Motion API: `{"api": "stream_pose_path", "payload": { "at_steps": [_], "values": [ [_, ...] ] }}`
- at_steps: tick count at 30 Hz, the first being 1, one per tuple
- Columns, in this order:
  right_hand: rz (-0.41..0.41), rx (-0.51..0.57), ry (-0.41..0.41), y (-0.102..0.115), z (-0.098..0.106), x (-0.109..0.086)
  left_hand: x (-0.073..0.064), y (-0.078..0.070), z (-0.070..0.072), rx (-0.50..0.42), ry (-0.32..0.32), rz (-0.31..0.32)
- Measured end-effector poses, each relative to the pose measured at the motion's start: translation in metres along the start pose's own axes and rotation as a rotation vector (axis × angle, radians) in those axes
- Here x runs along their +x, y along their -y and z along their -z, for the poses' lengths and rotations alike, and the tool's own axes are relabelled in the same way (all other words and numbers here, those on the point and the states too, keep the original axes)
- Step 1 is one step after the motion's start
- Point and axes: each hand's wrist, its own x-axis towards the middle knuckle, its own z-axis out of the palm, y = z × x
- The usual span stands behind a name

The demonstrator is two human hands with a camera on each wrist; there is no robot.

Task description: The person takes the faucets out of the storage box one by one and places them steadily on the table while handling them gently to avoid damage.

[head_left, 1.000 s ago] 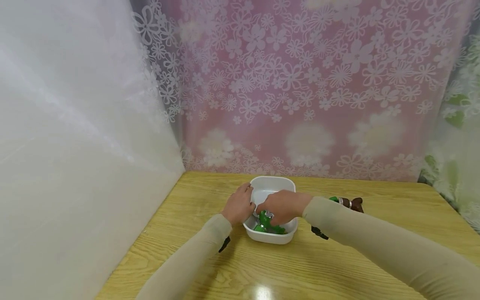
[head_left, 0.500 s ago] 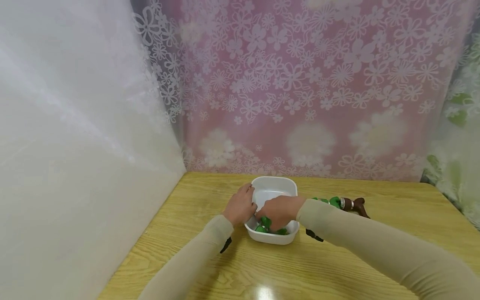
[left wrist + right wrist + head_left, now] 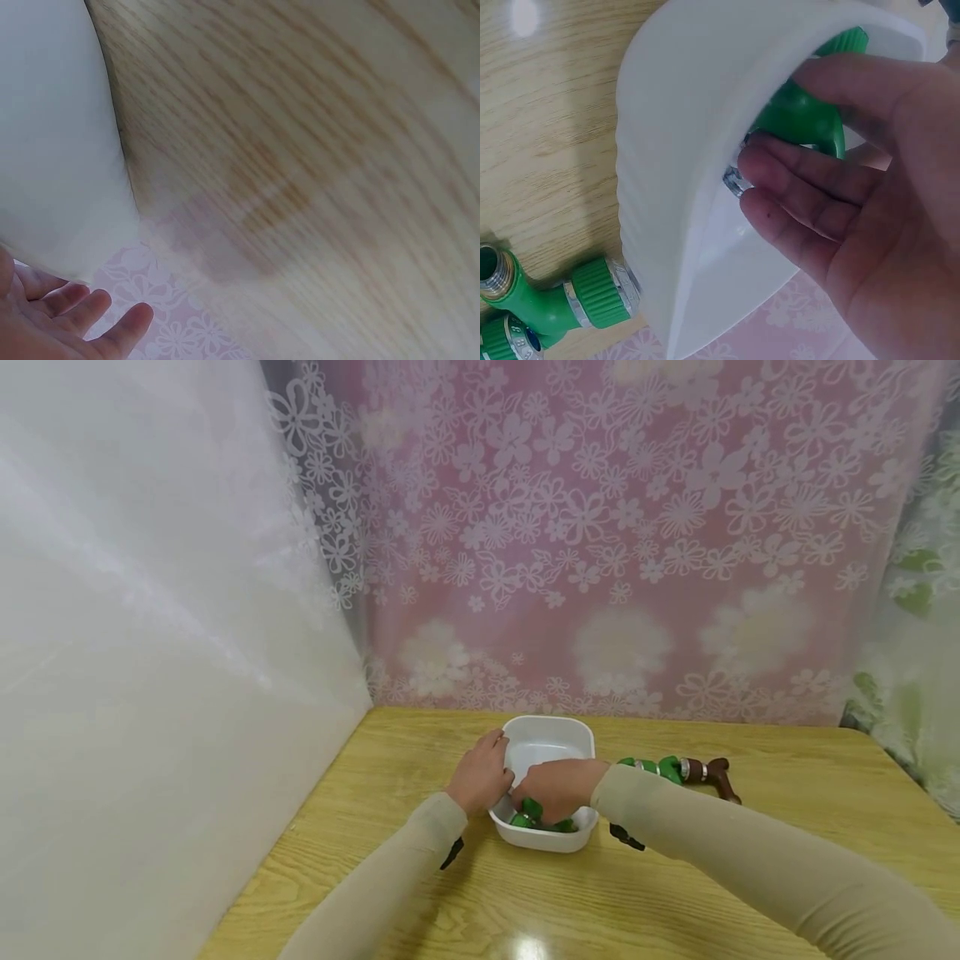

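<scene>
A white plastic container (image 3: 543,837) stands on the table. My left hand (image 3: 480,770) rests on its left rim, fingers forward; the left wrist view shows loosely extended fingers (image 3: 124,330) beside the rim. My right hand (image 3: 558,787) reaches into the container's near half. Its thumb and fingers pinch a green pipe fitting (image 3: 806,112) with a shiny metal part, largely hidden by the hand and container wall. Other green pieces (image 3: 522,819) show at the container's near end; whether they belong to the same fitting, I cannot tell.
Right of the container, several green pipe fittings (image 3: 555,304) with metal rings lie on the wooden table (image 3: 645,902), partly behind my right sleeve. A brown fitting (image 3: 720,777) ends that row. A flowered curtain (image 3: 600,568) hangs behind; a white sheet (image 3: 187,652) bounds the left.
My right hand has moved slightly lower over the green fitting, covering more of it. The right sleeve has shifted down, uncovering more of the row behind it. The left hand stays on the rim.
</scene>
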Motion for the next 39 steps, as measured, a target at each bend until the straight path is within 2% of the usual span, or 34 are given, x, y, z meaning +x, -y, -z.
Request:
{"api": "stream_pose_path", "payload": {
  "at_steps": [6,13,20,28,39],
  "values": [
    [0.034,-0.019,-0.041,-0.002,-0.002,-0.001,-0.003,0.000,-0.002,0.016,-0.010,-0.019],
    [0.070,-0.040,-0.109,-0.004,0.005,-0.006,-0.005,0.001,-0.002,0.009,-0.022,-0.032],
    [0.054,-0.018,-0.117,-0.012,0.014,-0.016,-0.006,0.003,-0.003,-0.006,-0.016,-0.019],
    [0.032,0.006,-0.176,-0.026,0.028,-0.035,-0.004,0.001,-0.003,-0.013,-0.012,-0.013],
    [-0.079,0.087,-0.183,-0.056,0.038,-0.068,-0.002,-0.002,-0.002,0.006,-0.023,0.009]
  ]
}}
